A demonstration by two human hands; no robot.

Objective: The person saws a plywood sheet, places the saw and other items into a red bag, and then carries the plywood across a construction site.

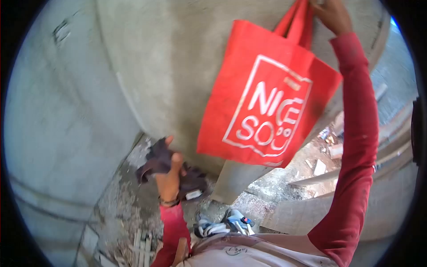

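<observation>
A red tote bag (218, 102) with white lettering hangs by its handles in front of the concrete wall. My right hand (333, 15) is raised at the top edge, closed at the bag's handles; its fingertips are partly cut off by the frame. Lower down, my left hand (169, 182) holds a dark cloth (159, 155), bunched around the fingers. More dark fabric with a white label hangs beside the wrist, and the cloth hides most of the fingers. Both arms are in red sleeves.
A concrete wall (147, 58) stands close in front, with another grey wall (49, 111) at left. Wood strips (142, 244) lie on the rough floor at lower left. Rubble (320, 167) lies at right. My shoes (227, 222) show below.
</observation>
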